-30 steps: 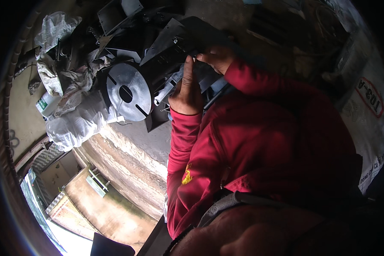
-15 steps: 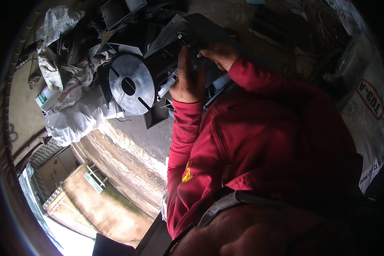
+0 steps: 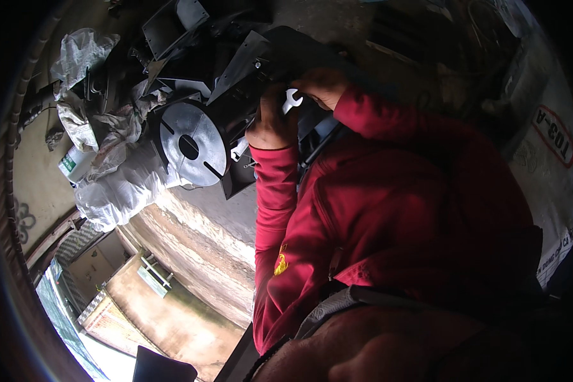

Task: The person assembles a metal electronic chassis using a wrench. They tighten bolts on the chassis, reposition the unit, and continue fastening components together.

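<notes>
An open-end wrench (image 3: 291, 100) is gripped between both hands, left hand (image 3: 270, 121) below, right hand (image 3: 321, 86) above, against the black machine housing (image 3: 248, 70).

Hidden items: your left hand (image 3: 270, 124) covers most of the wrench (image 3: 291, 100), showing only its open head. Your right hand (image 3: 321, 86) masks its fingertips against the dark machine housing (image 3: 248, 70); fastener unseen.
</notes>
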Motion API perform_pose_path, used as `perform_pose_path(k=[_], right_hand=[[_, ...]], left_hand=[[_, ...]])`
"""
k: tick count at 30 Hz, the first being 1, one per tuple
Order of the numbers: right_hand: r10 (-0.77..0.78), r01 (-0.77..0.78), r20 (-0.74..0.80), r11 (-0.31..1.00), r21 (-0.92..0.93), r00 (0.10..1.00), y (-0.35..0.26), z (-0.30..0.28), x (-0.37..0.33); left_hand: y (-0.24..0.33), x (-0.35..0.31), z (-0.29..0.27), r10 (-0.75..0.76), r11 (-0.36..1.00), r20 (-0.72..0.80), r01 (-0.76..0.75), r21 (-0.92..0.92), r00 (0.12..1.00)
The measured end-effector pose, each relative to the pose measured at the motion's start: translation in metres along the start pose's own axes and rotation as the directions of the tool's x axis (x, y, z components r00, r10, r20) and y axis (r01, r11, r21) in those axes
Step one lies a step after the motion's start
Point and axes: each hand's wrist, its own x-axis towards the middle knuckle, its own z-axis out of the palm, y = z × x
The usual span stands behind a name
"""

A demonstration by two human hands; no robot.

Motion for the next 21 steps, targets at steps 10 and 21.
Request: perform_pose_path(k=[10,21], right_hand=[[0.016,-0.016,-0.059,1.000,0.004,0.998,0.009,0.005,0.004],[0.073,-0.083,0.056,0.974,0.209,0.996,-0.002,-0.002,-0.003]], left_hand=[[-0.009,-0.016,0.014,-0.043,0.997,-0.054,0.046,0.063,0.998],[-0.005,-0.007,0.011,0.022,1.000,0.035,-0.022,0.000,0.999]])
